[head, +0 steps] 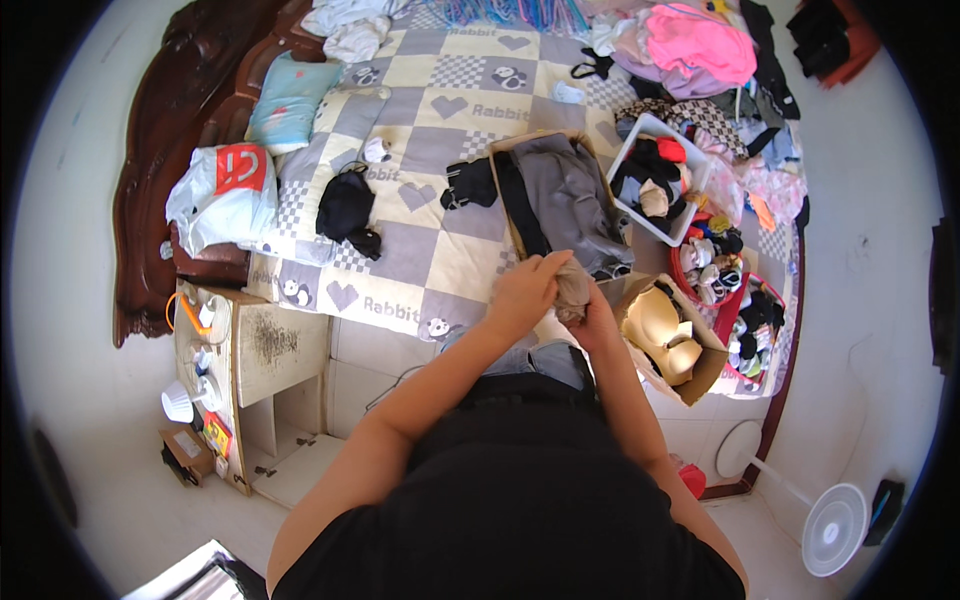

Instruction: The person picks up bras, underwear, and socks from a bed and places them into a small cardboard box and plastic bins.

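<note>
Both hands grip a bunched piece of brownish-grey fabric in front of my waist, at the bed's near side. My left hand pinches its upper left edge, and my right hand holds it from below on the right. Just beyond the hands lies a cardboard box filled with a folded grey garment and black cloth along its left side. To the right of my right hand stands an open cardboard box with beige bras inside. What the fabric is, I cannot tell.
On the bed's right are a white bin of clothes, a red round basket of rolled items and heaped garments. Black bras and a plastic bag lie left. A nightstand and a fan flank me.
</note>
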`<state>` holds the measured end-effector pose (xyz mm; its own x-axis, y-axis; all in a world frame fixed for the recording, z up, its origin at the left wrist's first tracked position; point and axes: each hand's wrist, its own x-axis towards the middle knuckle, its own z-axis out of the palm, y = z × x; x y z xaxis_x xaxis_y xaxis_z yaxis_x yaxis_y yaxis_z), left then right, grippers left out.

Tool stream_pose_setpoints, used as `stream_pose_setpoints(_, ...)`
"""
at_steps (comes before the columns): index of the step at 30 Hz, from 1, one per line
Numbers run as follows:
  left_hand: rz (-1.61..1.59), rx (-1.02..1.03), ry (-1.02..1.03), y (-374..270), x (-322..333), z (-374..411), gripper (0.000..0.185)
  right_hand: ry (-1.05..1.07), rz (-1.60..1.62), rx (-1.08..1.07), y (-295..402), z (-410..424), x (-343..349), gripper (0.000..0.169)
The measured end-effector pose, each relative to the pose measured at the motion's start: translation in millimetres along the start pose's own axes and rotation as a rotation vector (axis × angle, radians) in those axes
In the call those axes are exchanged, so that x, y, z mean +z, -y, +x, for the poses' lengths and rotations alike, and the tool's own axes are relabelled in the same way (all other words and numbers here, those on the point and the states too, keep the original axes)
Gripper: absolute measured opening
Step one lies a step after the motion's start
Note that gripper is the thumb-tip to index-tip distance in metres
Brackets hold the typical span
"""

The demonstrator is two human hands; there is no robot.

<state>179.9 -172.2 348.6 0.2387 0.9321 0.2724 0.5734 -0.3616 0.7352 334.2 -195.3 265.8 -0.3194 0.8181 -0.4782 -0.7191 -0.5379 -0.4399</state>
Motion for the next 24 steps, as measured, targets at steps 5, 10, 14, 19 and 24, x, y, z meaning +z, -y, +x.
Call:
stream_pose_setpoints(5,-0.055,-0.025,-0.123,36.7,5.7,9.0,0.023,-0.082,-0.598,-0.122,4.3,-12.1,29.9,0.029)
stream_pose_setpoints(10,-1.135,-0.955,0.511,75.2,11.7,16.8,0.015,0.043,-0.579,-0.208,-1.6,-20.4,30.1,0.023)
stream_pose_setpoints(14,-1.502,-1.142,0.728,54.3,11.2,24.2,0.017,0.026,-0.396,-0.286,-3.9,-21.0,28.5,0.023)
stream_pose_setpoints(19,-1.069,-1.083,0.830,45.2,18.8,24.8,0.027,-0.103,-0.165,-0.432,-5.4,-14.1,18.0,0.026)
stream_pose_setpoints(24,-1.406,-1.041,1.039,35.5,6.2,25.6,0.030,0.064,-0.120,-0.424,3.1,-15.7,2.8,0.027)
